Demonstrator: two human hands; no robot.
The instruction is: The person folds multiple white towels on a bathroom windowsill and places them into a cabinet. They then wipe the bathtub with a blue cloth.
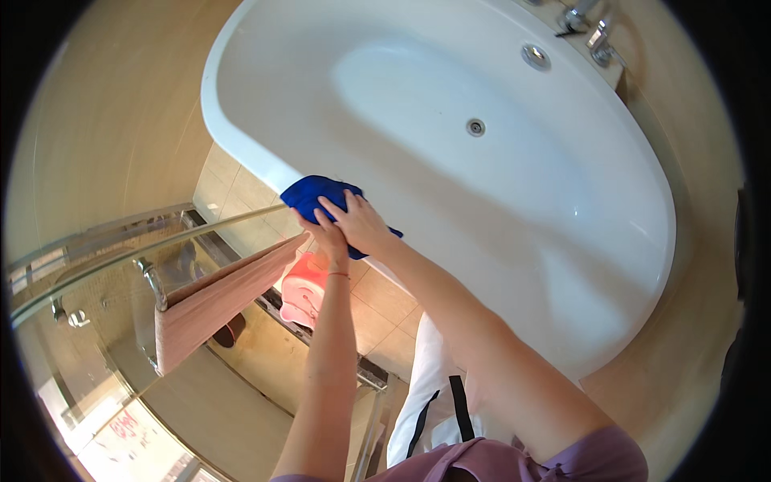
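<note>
A dark blue cloth (313, 196) lies over the near left rim of a white oval bathtub (458, 181). My right hand (364, 223) rests on top of the cloth with its fingers spread, pressing it to the rim. Just to the left, my left hand (328, 232) holds the cloth's outer side, its fingers partly overlapped by my right hand. A thin red bracelet (338, 274) circles my left wrist. The cloth's underside is hidden against the tub.
Chrome taps (599, 45) stand at the tub's far right; an overflow cover (535, 57) and a drain (476, 127) are inside it. On the left, a pink towel (223, 307) hangs from a glass shower door's bar. A pink plastic stool (301, 289) stands on the tiled floor (385, 301).
</note>
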